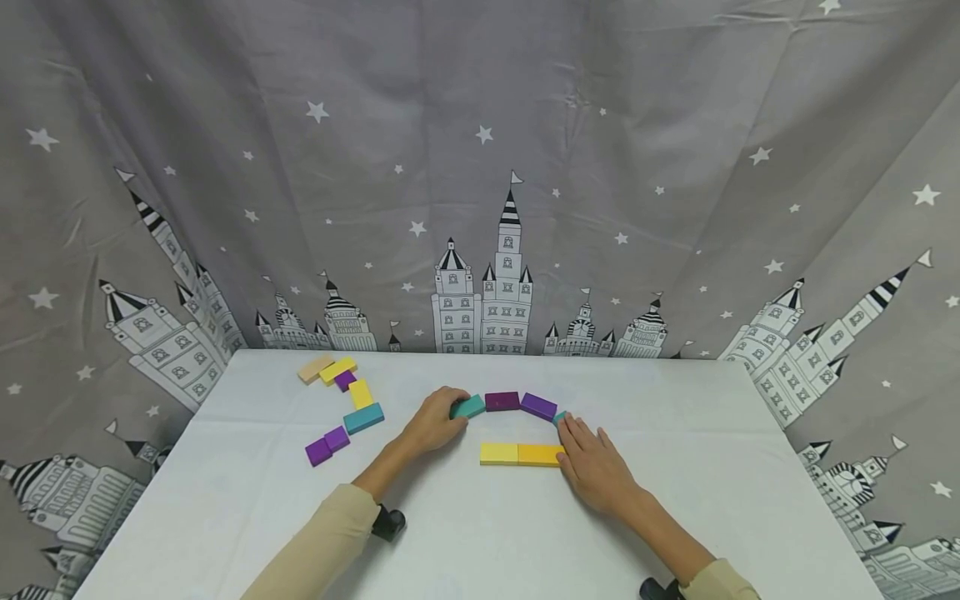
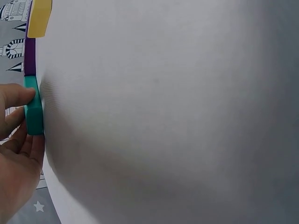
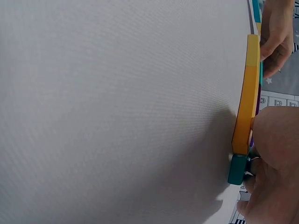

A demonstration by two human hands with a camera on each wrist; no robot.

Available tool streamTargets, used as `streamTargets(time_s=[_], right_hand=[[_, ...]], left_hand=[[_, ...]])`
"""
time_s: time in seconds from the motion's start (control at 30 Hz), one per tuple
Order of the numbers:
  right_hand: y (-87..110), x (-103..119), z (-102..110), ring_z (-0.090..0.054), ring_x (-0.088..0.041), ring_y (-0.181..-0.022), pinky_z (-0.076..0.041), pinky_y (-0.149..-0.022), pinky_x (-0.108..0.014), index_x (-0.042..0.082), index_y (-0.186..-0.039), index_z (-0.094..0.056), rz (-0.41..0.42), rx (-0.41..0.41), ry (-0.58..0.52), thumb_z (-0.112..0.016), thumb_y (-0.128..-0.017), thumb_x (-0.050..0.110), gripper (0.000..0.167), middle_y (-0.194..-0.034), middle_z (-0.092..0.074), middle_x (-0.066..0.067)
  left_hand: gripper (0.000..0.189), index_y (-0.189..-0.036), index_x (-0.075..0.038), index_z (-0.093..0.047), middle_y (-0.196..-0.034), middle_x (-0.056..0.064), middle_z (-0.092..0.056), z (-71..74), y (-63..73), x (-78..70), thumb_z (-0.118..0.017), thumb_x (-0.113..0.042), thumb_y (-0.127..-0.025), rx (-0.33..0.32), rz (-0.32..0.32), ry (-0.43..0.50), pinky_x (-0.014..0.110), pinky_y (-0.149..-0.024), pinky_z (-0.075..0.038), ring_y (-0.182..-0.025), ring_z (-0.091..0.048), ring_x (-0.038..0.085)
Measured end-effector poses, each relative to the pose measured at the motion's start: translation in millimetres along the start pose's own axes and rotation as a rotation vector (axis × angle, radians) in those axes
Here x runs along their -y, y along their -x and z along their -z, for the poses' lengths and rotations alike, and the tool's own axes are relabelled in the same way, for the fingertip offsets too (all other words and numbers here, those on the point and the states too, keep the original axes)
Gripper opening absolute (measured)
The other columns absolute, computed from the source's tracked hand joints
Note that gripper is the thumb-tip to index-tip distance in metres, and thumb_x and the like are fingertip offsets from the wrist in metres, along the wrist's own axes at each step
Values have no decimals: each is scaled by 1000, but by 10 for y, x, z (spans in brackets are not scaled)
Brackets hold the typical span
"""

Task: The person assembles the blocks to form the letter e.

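In the head view my left hand point(image 1: 437, 421) pinches a teal block point(image 1: 468, 407) at the left end of a curved row. The left wrist view shows the thumb on top of that teal block point(image 2: 33, 109). A dark purple block point(image 1: 502, 402) and a purple block point(image 1: 538, 406) continue the row. My right hand point(image 1: 597, 468) lies with extended fingers over a teal block point(image 1: 559, 417), mostly hidden. Its thumb side is at the end of an orange block point(image 1: 538, 455), which adjoins a yellow block point(image 1: 498, 453). A teal block point(image 3: 238, 169) shows beside the right fingers.
On the left of the white table point(image 1: 247, 500) lie a beige block point(image 1: 315, 368), yellow blocks point(image 1: 361, 393), a blue-teal block point(image 1: 363, 418) and several purple blocks point(image 1: 318, 451). A grey curtain point(image 1: 360, 250) with castles hangs behind the table.
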State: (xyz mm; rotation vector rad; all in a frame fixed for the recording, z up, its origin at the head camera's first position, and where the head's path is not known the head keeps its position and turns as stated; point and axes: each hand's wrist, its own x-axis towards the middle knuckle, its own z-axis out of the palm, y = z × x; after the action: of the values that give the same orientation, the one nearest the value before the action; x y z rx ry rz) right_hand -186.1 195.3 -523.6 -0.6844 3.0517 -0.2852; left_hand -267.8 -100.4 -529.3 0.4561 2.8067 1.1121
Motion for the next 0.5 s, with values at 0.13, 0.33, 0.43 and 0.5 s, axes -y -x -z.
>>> streamTargets(time_s=[0.13,0.33,0.43,0.5], right_hand=[[-5,-6,-9,-30,-37,-144,-24,-114,-61,-4,-151,-36,-4,2,1,-49,-105,30,58,-158,-32,-19],[-13,-15,-25,-31,-37,-144,-24,-114,-61,-5,-150,-37,-6,0,6,-49,-105,29,58,-158,-32,-19],[-11,-11,-19,-30,-37,-144,-23,-114,-61,-5,-151,-36,-6,1,4,-49,-105,29,58,-158,-32,-19],[-9,-9,-15,-30,-37,-144,-23,-114,-61,-5,-151,-36,-7,3,3,-49,-105,29,58,-158,-32,-19]], left_hand=[[38,-129,1,-61,-125,16,-60,3,2,-1,-68,-8,-92,2,5,3,46,-101,-47,-115,-57,29],[39,-129,1,-61,-125,16,-60,9,3,-2,-69,-8,-91,5,13,8,46,-101,-47,-114,-57,29],[40,-129,1,-61,-125,15,-59,10,7,2,-69,-7,-91,8,14,10,46,-100,-47,-114,-56,28],[40,-129,2,-61,-125,16,-59,10,12,3,-70,-7,-91,9,13,15,46,-100,-47,-113,-56,28]])
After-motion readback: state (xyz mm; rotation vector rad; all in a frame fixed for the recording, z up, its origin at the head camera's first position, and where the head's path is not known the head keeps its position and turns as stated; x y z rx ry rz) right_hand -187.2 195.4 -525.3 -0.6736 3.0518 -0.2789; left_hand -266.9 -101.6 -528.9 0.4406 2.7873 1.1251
